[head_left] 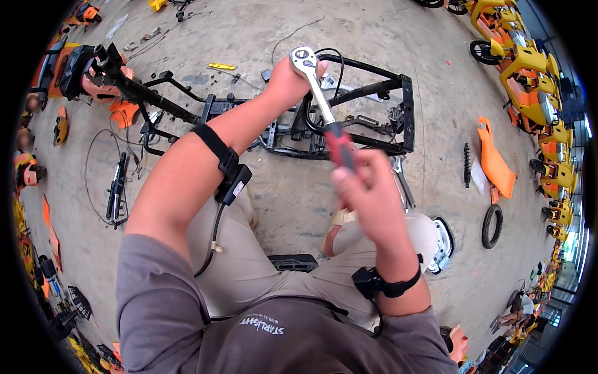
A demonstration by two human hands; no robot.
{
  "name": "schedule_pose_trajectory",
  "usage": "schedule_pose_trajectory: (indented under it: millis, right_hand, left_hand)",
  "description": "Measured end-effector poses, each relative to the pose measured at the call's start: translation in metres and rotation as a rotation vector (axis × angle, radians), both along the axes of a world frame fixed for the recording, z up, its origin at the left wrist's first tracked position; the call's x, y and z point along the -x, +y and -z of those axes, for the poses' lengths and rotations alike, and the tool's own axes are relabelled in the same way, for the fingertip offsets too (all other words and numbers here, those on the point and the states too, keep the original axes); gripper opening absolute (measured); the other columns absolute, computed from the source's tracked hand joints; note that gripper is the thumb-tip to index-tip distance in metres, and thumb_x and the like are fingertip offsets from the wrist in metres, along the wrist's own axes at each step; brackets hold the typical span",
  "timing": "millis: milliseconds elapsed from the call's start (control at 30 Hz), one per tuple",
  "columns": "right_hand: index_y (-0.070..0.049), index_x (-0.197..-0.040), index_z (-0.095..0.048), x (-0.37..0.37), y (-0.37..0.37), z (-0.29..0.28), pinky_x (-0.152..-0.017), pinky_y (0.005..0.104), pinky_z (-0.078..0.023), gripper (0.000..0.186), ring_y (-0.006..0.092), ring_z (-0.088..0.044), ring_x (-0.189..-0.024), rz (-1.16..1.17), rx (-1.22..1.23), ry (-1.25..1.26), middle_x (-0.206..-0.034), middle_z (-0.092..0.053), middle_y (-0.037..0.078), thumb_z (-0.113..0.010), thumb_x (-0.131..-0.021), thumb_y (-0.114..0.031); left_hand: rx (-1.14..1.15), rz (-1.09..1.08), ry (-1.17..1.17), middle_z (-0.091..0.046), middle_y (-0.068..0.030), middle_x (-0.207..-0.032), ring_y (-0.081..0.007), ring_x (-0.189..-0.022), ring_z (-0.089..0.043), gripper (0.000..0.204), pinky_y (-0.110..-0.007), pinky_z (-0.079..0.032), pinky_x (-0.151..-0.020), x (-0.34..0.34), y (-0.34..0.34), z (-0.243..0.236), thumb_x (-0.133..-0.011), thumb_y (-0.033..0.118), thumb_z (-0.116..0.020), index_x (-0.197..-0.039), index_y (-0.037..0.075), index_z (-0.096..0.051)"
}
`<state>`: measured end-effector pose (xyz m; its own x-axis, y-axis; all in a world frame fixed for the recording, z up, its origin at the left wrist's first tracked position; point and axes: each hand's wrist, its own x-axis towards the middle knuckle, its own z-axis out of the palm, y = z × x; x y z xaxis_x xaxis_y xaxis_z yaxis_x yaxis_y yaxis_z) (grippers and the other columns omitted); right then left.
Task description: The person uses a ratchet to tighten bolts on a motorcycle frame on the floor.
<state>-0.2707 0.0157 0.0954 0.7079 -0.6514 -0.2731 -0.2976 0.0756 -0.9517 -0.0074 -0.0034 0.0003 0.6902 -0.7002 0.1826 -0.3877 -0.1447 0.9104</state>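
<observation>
One chrome ratchet wrench with a red and black grip (321,103) is held in the air between both hands, above the single black tubular metal vehicle frame (374,118) lying on the concrete floor (249,31). Its long axis runs from the right hand (367,187), wrapped shut around the grip, up and away to the left hand (288,80), closed about the ratchet head.

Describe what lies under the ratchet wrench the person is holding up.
Under the ratchet wrench lies a bare black metal vehicle frame on the concrete floor. The left hand at the head and right hand on the red handle cover parts of the frame.
</observation>
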Motion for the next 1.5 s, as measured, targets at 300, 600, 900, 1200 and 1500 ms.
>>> schedule_pose_trajectory:
  millis: [300, 600, 900, 1200, 1500]
  right_hand:
    - [-0.002, -0.117, -0.059, -0.003, -0.027, -0.002, -0.053, 0.0212, -0.043, 0.036, 0.0052, -0.055, -0.064, 0.084, 0.077, -0.03, -0.088, -0.063, 0.003, -0.074, -0.091, -0.022]
    - [0.001, -0.117, -0.06, 0.01, -0.04, -0.003, -0.054, 0.0225, -0.046, 0.034, 0.0087, -0.056, -0.064, 0.039, 0.044, 0.017, -0.079, -0.06, 0.002, -0.07, -0.094, -0.022]
    - [0.001, -0.124, -0.049, -0.013, 0.013, 0.004, -0.054, 0.0231, -0.047, 0.043, 0.0079, -0.056, -0.064, -0.145, -0.323, -0.049, -0.086, -0.062, 0.004, -0.07, -0.094, -0.022]
    - [0.001, -0.118, -0.059, 0.0, -0.081, 0.016, -0.05, 0.0232, -0.043, 0.031, 0.0098, -0.053, -0.056, 0.341, -0.093, -0.316, -0.077, -0.062, 0.005, -0.063, -0.098, -0.022]
    - [0.002, -0.141, -0.037, -0.014, 0.051, 0.03, -0.057, 0.0274, -0.052, 0.053, 0.013, -0.064, -0.079, -0.251, -0.319, -0.082, -0.099, -0.065, 0.009, -0.065, -0.098, -0.014]
  left_hand:
    - [-0.108, 0.074, 0.19, -0.063, -0.0029, -0.075, -0.013, -0.071, -0.061, 0.03, -0.031, -0.048, -0.067, -0.006, 0.009, -0.013, -0.099, 0.031, -0.065, -0.095, 0.001, -0.065]
    - [-0.102, 0.078, 0.12, -0.067, -0.0028, -0.079, -0.012, -0.073, -0.061, 0.03, -0.031, -0.048, -0.065, -0.009, 0.007, -0.004, -0.097, 0.034, -0.068, -0.098, 0.004, -0.067]
    - [0.141, 0.071, 0.313, -0.064, -0.0029, -0.078, -0.0129, -0.069, -0.058, 0.03, -0.03, -0.049, -0.065, -0.001, 0.007, 0.003, -0.097, 0.033, -0.067, -0.09, 0.005, -0.061]
    - [-0.101, 0.075, 0.218, -0.069, -0.004, -0.082, -0.0134, -0.078, -0.064, 0.011, -0.031, -0.051, -0.072, -0.01, 0.005, -0.002, -0.092, 0.014, -0.067, -0.096, 0.005, -0.071]
    - [0.074, 0.074, 0.118, -0.061, -0.0025, -0.072, -0.0114, -0.068, -0.06, 0.036, -0.029, -0.051, -0.065, 0.0, 0.008, 0.003, -0.099, 0.037, -0.066, -0.095, 0.001, -0.062]
